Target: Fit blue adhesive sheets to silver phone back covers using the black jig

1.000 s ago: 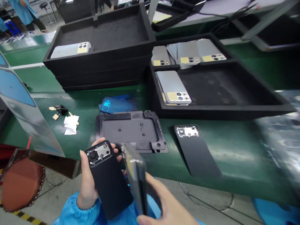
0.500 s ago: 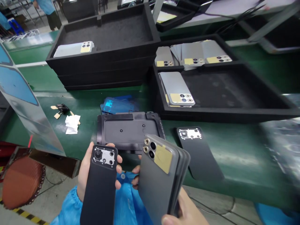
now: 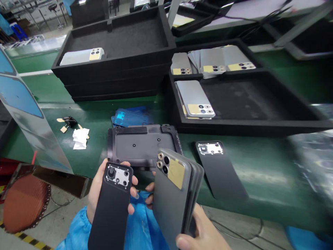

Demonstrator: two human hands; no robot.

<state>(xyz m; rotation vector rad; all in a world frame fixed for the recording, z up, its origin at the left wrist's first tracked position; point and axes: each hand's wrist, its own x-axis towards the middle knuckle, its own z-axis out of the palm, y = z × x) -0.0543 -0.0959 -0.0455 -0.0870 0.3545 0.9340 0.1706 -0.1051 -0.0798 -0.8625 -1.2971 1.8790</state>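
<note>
Left hand is gripping a matte black phone-shaped plate, right hand is clasping a fanned stack of grey phone back covers, both over the green surface's near edge.

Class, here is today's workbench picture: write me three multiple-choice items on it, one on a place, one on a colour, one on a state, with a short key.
1. Where does the flat black jig plate lie?
A. on the green bench, in front of the trays
B. inside the right-hand tray
C. on the floor

2. What colour is the patch beside the lenses on the front cover of the stack in the right hand?
A. red
B. yellow
C. white

3. How is the black back cover in the left hand held?
A. lying flat on the bench
B. lifted off the bench, camera end up
C. pushed into a tray

Key: 1 A, the plate rests on the green bench just near of the black trays. 2 B, a yellow patch sits beside the lenses. 3 B, the fingers wrap it above the blue sleeve.
</note>
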